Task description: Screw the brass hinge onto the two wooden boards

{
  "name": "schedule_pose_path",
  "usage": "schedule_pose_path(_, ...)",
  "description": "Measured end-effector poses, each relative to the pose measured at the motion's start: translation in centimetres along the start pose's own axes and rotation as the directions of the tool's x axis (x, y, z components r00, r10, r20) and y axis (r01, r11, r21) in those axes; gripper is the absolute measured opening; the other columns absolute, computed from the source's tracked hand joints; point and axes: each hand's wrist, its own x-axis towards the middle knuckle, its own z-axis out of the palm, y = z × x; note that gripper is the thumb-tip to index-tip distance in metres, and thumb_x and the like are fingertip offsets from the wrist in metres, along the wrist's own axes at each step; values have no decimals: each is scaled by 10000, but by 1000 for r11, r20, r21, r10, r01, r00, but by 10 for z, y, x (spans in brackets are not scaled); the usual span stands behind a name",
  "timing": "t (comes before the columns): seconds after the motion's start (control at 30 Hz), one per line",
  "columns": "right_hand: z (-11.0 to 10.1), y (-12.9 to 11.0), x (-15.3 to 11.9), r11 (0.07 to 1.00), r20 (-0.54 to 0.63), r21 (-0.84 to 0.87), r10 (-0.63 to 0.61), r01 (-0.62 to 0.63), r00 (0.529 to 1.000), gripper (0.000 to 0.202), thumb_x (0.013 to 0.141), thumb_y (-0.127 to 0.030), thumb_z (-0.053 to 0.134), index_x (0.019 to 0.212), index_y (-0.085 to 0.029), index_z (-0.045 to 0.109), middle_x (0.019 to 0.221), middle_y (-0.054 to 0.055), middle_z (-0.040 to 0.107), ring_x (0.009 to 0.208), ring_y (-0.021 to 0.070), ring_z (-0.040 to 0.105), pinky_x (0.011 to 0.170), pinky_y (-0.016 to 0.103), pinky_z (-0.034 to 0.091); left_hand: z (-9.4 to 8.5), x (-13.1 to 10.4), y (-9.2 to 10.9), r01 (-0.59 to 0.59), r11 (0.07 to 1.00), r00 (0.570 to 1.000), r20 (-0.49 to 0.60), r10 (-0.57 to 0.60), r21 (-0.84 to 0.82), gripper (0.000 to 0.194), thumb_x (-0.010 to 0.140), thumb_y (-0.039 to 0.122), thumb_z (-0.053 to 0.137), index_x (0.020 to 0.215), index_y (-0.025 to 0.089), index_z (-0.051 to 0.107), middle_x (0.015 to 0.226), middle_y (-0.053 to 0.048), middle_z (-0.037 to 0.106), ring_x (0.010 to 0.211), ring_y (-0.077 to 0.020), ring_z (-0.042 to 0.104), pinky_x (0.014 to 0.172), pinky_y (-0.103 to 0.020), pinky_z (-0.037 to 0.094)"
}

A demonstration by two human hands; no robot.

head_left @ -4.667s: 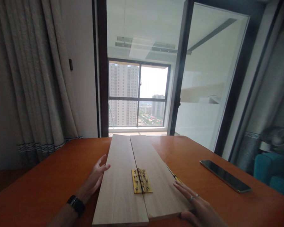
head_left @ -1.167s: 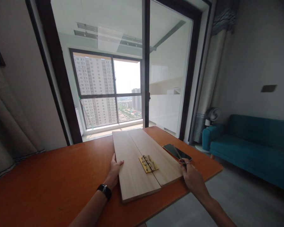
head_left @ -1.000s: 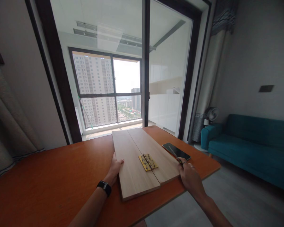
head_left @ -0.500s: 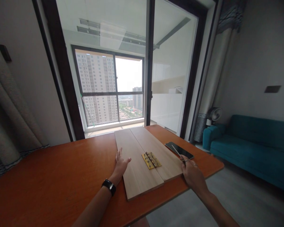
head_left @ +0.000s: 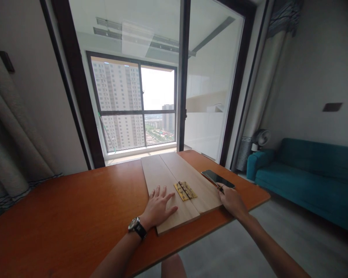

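and the gold-coloured metal hinge (head_left: 182, 192) lies just right of the nearer, open left hand (head_left: 157, 207), pin slanting forward-left; right hand (head_left: 232, 199) closed round a slim metal-shafted tool (head_left: 212, 180).

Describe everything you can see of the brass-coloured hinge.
The hinge looks like yellow metal: two flat leaves joined by a darker, ribbed barrel, with small dark screws or holes, too small to tell apart. It lies opened flat across the seam between the left board and the right board, one leaf on each. The left hand is spread on the left board beside it, apart from it. Whether it is fastened cannot be told.
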Motion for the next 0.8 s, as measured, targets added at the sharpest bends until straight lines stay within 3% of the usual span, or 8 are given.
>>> schedule_pose_path(0.13, -1, -2, 2, 1000, 3, 0, 6, -6, 1000, 419, 915, -225, 437, 1291, -149, 605, 1058, 153, 732, 1010, 300, 685, 855, 368, 481, -3, 4, -8, -65, 996, 998, 2, 65, -55, 384, 818, 419, 662, 1186, 315, 676, 1461, -57, 501, 1452, -339, 273, 1201, -515, 131)
schedule_pose_path(0.2, -2, -1, 2, 1000, 8, 5, -3, 2, 1000, 414, 919, -220, 426, 1282, -146, 610, 1054, 145, 734, 1018, 291, 686, 856, 357, 481, -3, 10, -17, -35, 990, 995, -92, 23, -134, 390, 820, 353, 656, 1204, 290, 657, 1464, -62, 497, 1472, -308, 236, 1209, -482, 134)
schedule_pose_path(0.27, -3, 0, 2, 1000, 13, 10, -12, 12, 1000, 406, 922, -217, 421, 1270, -148, 618, 1053, 138, 736, 1023, 281, 686, 857, 345, 480, -4, 20, -28, 82, 951, 937, -303, -175, -298, 453, 791, 292, 671, 1236, 226, 617, 1508, -99, 432, 1493, -289, 171, 1216, -442, 118)
schedule_pose_path(0.3, -3, 0, 3, 1000, 15, 13, -17, 17, 1000, 404, 921, -214, 421, 1267, -152, 621, 1054, 135, 737, 1023, 278, 686, 856, 341, 480, -5, 27, -35, 160, 892, 863, -380, -334, -423, 477, 772, 274, 684, 1235, 198, 598, 1511, -122, 420, 1493, -291, 170, 1215, -432, 113)
schedule_pose_path(0.37, -2, 1, 4, 1000, 19, 16, -23, 23, 1000, 402, 918, -211, 425, 1262, -164, 627, 1060, 130, 736, 1021, 274, 687, 848, 336, 480, -8, 41, -46, 215, 843, 822, -375, -429, -493, 514, 817, 300, 631, 1288, 130, 519, 1471, -211, 439, 1447, -333, 291, 1184, -473, 194)
schedule_pose_path(0.43, -1, 2, 6, 999, 27, 21, -32, 31, 999, 401, 917, -212, 428, 1262, -176, 629, 1075, 123, 735, 1024, 269, 687, 846, 331, 480, -10, 52, -54, 222, 824, 821, -357, -446, -521, 555, 781, 283, 667, 1282, 109, 505, 1442, -238, 463, 1407, -345, 364, 1165, -456, 246)
schedule_pose_path(0.6, -2, 4, 9, 997, 65, 33, -66, 64, 996, 421, 927, -222, 432, 1308, -169, 602, 1108, 117, 734, 1038, 259, 684, 865, 323, 478, -9, 55, -61, 183, 844, 846, -356, -397, -504, 701, 628, 150, 747, 1284, 108, 504, 1479, -222, 423, 1448, -333, 281, 1197, -412, 179)
schedule_pose_path(0.8, -6, -1, 18, 997, 105, 11, -72, 71, 992, 358, 908, -177, 477, 1205, -134, 674, 1155, 137, 721, 1081, 260, 666, 908, 315, 465, -8, 44, -54, 182, 872, 860, -356, -365, -455, 591, 688, 187, 711, 1254, 142, 547, 1447, -178, 464, 1438, -326, 295, 1194, -434, 180)
